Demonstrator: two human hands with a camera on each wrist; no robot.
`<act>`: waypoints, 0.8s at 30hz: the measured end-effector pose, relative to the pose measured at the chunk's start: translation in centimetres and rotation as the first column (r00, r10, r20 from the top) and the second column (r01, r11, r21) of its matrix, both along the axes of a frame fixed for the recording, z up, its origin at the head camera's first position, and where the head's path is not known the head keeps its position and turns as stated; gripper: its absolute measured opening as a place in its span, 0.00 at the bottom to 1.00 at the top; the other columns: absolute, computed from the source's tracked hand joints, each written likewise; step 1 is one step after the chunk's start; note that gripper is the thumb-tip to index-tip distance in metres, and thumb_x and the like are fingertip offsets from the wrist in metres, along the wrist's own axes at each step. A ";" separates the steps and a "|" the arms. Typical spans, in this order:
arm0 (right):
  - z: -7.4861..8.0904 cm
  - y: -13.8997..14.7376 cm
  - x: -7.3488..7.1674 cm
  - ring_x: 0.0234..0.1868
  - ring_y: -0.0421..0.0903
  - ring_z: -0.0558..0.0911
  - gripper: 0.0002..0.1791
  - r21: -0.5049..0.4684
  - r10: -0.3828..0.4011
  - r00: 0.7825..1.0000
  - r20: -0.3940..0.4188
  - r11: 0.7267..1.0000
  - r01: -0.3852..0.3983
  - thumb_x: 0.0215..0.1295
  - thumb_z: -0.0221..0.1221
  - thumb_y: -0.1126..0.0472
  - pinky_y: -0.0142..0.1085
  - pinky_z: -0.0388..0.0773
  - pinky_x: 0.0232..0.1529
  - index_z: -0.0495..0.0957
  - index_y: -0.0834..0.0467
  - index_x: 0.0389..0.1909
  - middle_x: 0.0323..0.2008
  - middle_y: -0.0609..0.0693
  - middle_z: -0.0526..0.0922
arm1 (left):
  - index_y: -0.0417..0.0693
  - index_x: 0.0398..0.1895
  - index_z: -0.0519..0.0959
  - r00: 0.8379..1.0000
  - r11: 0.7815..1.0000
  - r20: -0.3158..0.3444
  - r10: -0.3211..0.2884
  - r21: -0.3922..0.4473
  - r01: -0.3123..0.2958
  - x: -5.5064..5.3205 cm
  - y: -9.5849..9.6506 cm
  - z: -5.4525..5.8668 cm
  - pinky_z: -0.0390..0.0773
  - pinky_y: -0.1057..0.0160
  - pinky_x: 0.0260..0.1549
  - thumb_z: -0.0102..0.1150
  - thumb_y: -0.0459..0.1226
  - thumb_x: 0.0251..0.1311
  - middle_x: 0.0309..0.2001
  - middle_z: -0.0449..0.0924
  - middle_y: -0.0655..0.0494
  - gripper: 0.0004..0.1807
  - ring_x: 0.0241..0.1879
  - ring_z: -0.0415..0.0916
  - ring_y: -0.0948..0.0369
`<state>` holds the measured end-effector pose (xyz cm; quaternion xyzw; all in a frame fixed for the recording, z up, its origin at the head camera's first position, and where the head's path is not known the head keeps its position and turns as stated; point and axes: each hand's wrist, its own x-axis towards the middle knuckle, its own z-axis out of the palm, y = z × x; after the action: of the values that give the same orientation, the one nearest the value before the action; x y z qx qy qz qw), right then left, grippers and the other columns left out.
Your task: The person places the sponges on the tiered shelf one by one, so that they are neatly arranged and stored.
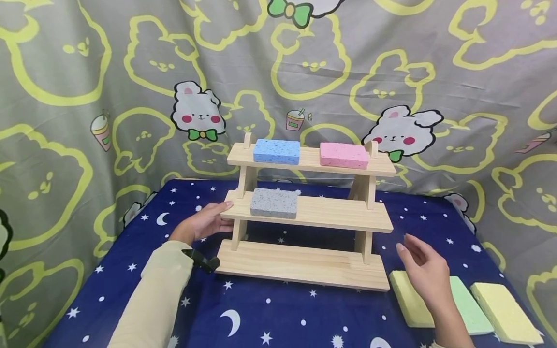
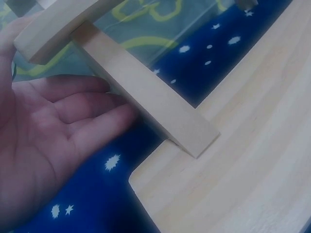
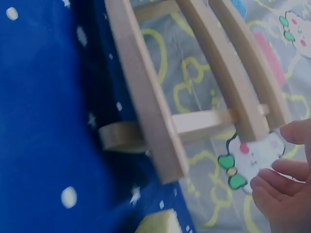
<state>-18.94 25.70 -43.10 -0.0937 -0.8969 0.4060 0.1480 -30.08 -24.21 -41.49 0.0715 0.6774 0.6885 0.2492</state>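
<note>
A three-tier wooden shelf rack point(image 1: 304, 266) stands upright on the table. My left hand point(image 1: 203, 223) holds the left end of its middle tier, thumb on top and fingers beneath. In the left wrist view, those fingers point(image 2: 92, 104) reach the side support. On the top tier lie a blue sponge point(image 1: 276, 152) and a pink sponge point(image 1: 344, 155); a grey sponge point(image 1: 274, 203) lies at the middle tier's left. My right hand point(image 1: 428, 273) hovers right of the rack with relaxed fingers, holding nothing. It partly hides a yellow sponge point(image 1: 409, 299) and a green sponge point(image 1: 472, 307).
Another yellow sponge point(image 1: 505, 311) lies at the table's right side, beside the green one. A dark blue cloth point(image 1: 287, 319) with stars and moons covers the table. Behind the rack hangs a grey curtain point(image 1: 243, 63) with cartoon prints.
</note>
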 end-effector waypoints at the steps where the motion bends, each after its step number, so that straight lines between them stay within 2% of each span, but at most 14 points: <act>1: 0.3 -0.2 0.5 0.62 0.60 0.70 0.35 -0.024 -0.009 1.000 0.025 1.000 0.009 0.67 0.50 0.43 0.40 0.72 0.58 0.62 0.60 0.67 0.62 0.64 0.69 | 0.28 0.68 0.53 1.000 1.000 -0.002 0.000 -0.003 0.000 0.0 0.0 0.0 0.71 0.48 0.56 0.38 0.49 0.72 0.64 0.60 0.27 0.35 0.63 0.61 0.39; 4: -2.0 1.0 0.3 0.61 0.59 0.72 0.37 0.034 -0.061 0.997 0.055 0.998 0.059 0.66 0.49 0.38 0.33 0.73 0.56 0.64 0.59 0.67 0.61 0.62 0.71 | 0.28 0.68 0.52 1.000 1.000 -0.006 0.000 -0.010 0.000 0.0 0.0 0.0 0.70 0.47 0.57 0.38 0.49 0.72 0.64 0.60 0.27 0.35 0.63 0.61 0.39; 7: -3.0 1.5 0.6 0.60 0.62 0.71 0.37 0.066 -0.106 0.990 0.089 0.993 0.100 0.66 0.49 0.39 0.38 0.74 0.57 0.64 0.62 0.66 0.60 0.64 0.72 | 0.28 0.68 0.52 1.000 1.000 -0.008 0.001 -0.012 -0.001 0.0 0.0 -0.1 0.70 0.47 0.57 0.38 0.49 0.72 0.64 0.60 0.27 0.35 0.64 0.61 0.39; 8: -3.1 1.6 0.8 0.60 0.62 0.71 0.37 0.084 -0.121 0.987 0.104 0.990 0.112 0.66 0.49 0.39 0.39 0.73 0.57 0.64 0.63 0.65 0.60 0.64 0.71 | 0.28 0.68 0.52 1.000 1.000 -0.008 0.002 -0.013 -0.002 0.0 0.0 -0.1 0.70 0.47 0.57 0.38 0.49 0.72 0.64 0.60 0.27 0.35 0.64 0.61 0.39; 10: -2.7 1.5 1.5 0.60 0.65 0.70 0.36 0.084 -0.132 0.983 0.129 0.989 0.121 0.67 0.50 0.43 0.50 0.71 0.58 0.64 0.67 0.64 0.60 0.68 0.70 | 0.29 0.68 0.52 1.000 1.000 -0.006 0.003 -0.013 -0.003 0.0 0.0 -0.1 0.70 0.47 0.57 0.38 0.49 0.72 0.64 0.60 0.27 0.35 0.64 0.61 0.39; 12: -2.1 1.3 2.2 0.59 0.67 0.69 0.35 0.098 -0.135 0.979 0.152 0.988 0.121 0.67 0.51 0.46 0.54 0.68 0.58 0.64 0.71 0.63 0.59 0.71 0.69 | 0.29 0.68 0.52 1.000 1.000 -0.005 0.004 -0.013 -0.004 0.0 0.1 0.0 0.70 0.47 0.57 0.38 0.49 0.72 0.64 0.60 0.27 0.35 0.64 0.61 0.39; 17: -1.7 1.6 3.3 0.58 0.68 0.69 0.33 0.196 -0.158 0.965 0.208 0.974 0.117 0.67 0.51 0.50 0.56 0.65 0.58 0.64 0.75 0.61 0.58 0.73 0.69 | 0.29 0.68 0.52 1.000 1.000 -0.007 0.006 -0.019 -0.006 0.0 0.1 0.0 0.70 0.47 0.57 0.38 0.49 0.72 0.64 0.60 0.27 0.35 0.63 0.61 0.39; 24: -2.7 2.2 4.1 0.57 0.72 0.67 0.37 0.262 -0.145 0.960 0.239 0.962 0.080 0.64 0.55 0.48 0.61 0.64 0.56 0.65 0.78 0.58 0.55 0.77 0.68 | 0.28 0.68 0.52 1.000 1.000 -0.005 0.001 -0.016 -0.001 0.0 0.1 0.0 0.70 0.47 0.57 0.38 0.49 0.72 0.64 0.59 0.27 0.35 0.63 0.61 0.39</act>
<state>-14.83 27.89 -45.84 -0.1771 -0.9456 0.2650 0.0647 -30.10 -24.12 -41.52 0.0708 0.6833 0.6831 0.2478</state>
